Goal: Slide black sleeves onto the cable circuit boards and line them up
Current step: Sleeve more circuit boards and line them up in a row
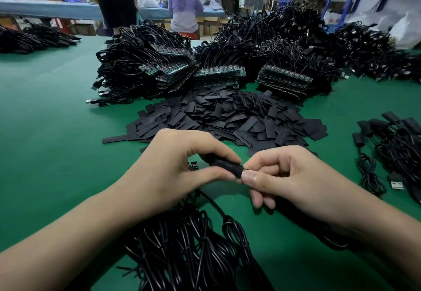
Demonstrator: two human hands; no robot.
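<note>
My left hand pinches a black sleeve between thumb and fingers, just above the green table. My right hand pinches the sleeve's right end, where a bit of circuit board shows at the opening. A small board end with pins sticks out by my left thumb. The cable of this piece runs down into the coiled black cable bundle below my hands. A large heap of loose flat black sleeves lies just beyond my hands.
Stacks of green circuit boards with tangled black cables stand behind the heap. Sleeved cables with USB plugs lie at the right. More cables sit at far left. Two people stand at a far bench.
</note>
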